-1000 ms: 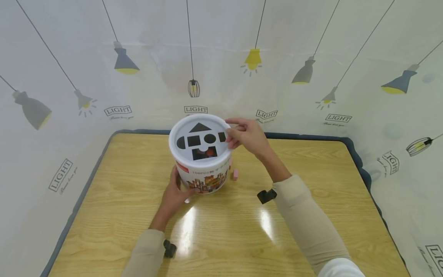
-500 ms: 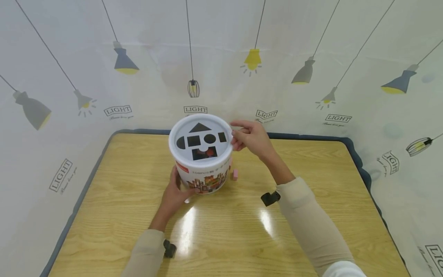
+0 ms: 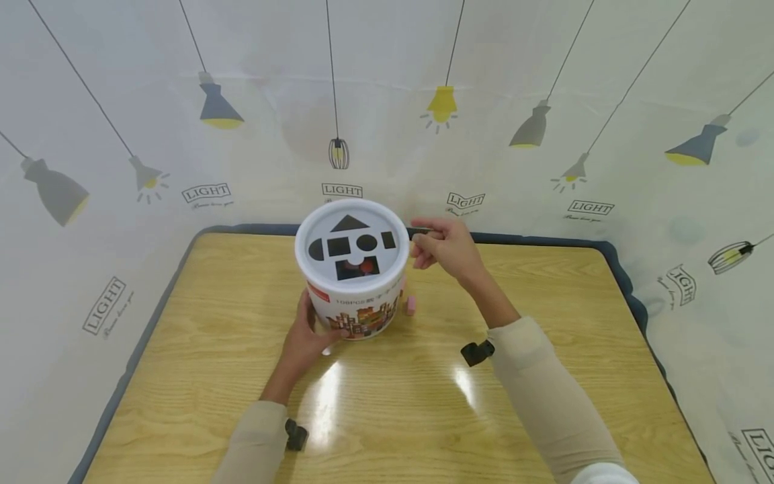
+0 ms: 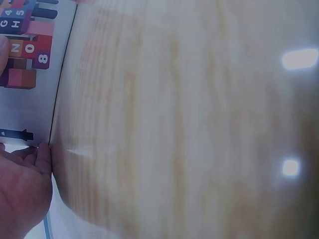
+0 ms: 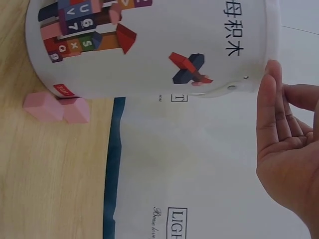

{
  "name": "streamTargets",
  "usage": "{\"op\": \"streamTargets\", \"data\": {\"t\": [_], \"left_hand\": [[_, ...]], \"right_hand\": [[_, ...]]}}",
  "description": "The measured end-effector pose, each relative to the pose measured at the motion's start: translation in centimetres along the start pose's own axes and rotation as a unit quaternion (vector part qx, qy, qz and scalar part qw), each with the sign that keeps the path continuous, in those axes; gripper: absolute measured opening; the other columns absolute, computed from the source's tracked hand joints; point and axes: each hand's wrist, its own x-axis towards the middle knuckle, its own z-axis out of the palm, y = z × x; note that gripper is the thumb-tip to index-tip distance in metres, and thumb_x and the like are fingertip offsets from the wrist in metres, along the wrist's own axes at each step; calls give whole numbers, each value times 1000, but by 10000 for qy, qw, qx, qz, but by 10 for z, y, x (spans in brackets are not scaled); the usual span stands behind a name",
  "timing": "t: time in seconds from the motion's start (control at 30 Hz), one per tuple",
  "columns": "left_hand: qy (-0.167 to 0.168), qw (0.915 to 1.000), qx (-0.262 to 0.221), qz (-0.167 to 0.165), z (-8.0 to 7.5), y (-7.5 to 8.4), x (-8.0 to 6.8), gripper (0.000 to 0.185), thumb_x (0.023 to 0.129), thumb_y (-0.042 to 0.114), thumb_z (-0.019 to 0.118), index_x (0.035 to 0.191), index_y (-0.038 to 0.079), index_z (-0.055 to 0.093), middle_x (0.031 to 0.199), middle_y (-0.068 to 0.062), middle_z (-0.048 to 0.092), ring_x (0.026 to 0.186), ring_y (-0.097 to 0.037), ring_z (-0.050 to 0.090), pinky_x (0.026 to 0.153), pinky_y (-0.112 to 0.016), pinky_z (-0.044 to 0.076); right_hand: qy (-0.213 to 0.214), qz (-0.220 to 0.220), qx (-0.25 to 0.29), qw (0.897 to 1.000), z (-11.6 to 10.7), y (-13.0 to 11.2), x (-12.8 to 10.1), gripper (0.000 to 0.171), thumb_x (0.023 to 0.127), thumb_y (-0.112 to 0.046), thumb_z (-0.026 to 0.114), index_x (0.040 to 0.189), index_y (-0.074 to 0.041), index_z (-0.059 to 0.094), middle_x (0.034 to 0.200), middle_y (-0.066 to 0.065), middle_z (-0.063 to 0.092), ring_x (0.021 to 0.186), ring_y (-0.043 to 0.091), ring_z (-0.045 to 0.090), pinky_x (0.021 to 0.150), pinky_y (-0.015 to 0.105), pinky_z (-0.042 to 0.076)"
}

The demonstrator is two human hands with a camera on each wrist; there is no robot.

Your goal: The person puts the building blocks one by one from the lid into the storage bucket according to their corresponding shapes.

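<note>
A white bucket [image 3: 363,316] with printed pictures of colourful building blocks stands upright on the table. Its pale lid [image 3: 375,222] has several cut-out shapes, including a triangle, a square and a circle; something red shows through the front opening. My left hand [image 3: 304,341] grips the bucket's lower left side, thumb across the front, the other fingers mostly hidden behind. Just off the lid's right edge is my right hand [image 3: 447,249], fingers loosely bent and holding nothing. In the right wrist view its fingertips overlap the lid's rim. Two pink blocks [image 5: 42,105] lie beside the bucket's base.
The wooden table [image 3: 211,349] has a dark blue edge [image 3: 532,239] along the back. Behind it and to the sides hangs a white cloth [image 3: 387,101] printed with lamps. A dark wrist camera [image 3: 478,353] sits on the right sleeve.
My right hand has drawn back to the right and slightly down, from over the lid's right edge to just beside it. The left hand and the bucket have stayed in place.
</note>
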Motion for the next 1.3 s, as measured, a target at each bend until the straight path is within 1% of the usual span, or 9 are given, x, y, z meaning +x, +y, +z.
{"op": "streamTargets", "data": {"t": [0.13,0.23,0.37,0.53,0.73,0.87,1.07,1.17,1.3], "left_hand": [[-69,10000,-43,-45,-2,16,-6,116,76,21,85,157,32,2,163,-3,14,150,-24,12,123,-43,16],[-90,9999,-78,-83,-2,23,-8,116,75,20,85,157,28,3,163,-6,13,149,-26,12,123,-44,16],[-62,9999,-41,-101,-1,11,-4,117,75,26,85,156,36,2,163,-1,13,150,-22,12,123,-41,16],[7,10000,60,-32,1,-8,2,117,72,36,86,153,45,1,163,4,14,149,-18,13,123,-38,18],[15,9999,102,-40,1,-10,3,117,72,37,86,153,45,1,163,5,13,149,-17,12,123,-37,18],[-19,10000,50,-42,0,-4,1,117,74,30,86,154,40,2,163,3,13,149,-18,12,123,-38,17],[-103,9999,-24,-28,-3,21,-7,115,76,19,85,157,28,3,163,-5,14,150,-24,12,123,-42,17],[-105,9999,-4,-73,-3,26,-10,114,76,20,84,157,28,4,163,-4,15,149,-21,13,123,-39,17],[-104,9999,4,-53,-3,28,-10,113,77,20,84,157,29,4,163,-4,14,149,-22,13,123,-40,17]], "right_hand": [[-9,154,-39,9999,0,8,-1,36,96,-10,58,131,0,58,79,15,69,60,18,67,61,33,63],[-3,212,-50,9998,-1,14,-1,35,96,-11,58,130,-1,59,80,18,69,60,19,67,60,33,63],[-5,315,-62,9995,-1,21,-3,34,97,-12,58,128,-1,60,81,20,69,60,19,67,59,32,62],[-24,527,-170,9985,-1,26,-5,35,97,-16,58,129,-1,59,80,15,70,62,19,67,62,33,63],[-16,687,-214,9974,-1,34,-7,35,97,-16,58,129,-1,60,81,15,70,62,19,67,64,35,63],[-29,728,-146,9972,0,42,-8,36,96,-13,57,129,3,58,78,14,69,61,18,67,61,33,63],[-95,816,-74,9966,2,54,-9,33,97,-11,57,127,3,59,77,13,69,60,18,66,60,32,63],[-70,900,-124,9958,2,59,-10,31,97,-12,57,125,0,61,78,14,68,60,19,67,60,33,63],[-93,936,-180,9954,2,63,-11,32,96,-13,57,126,1,61,78,14,69,61,19,67,61,33,63]]}}
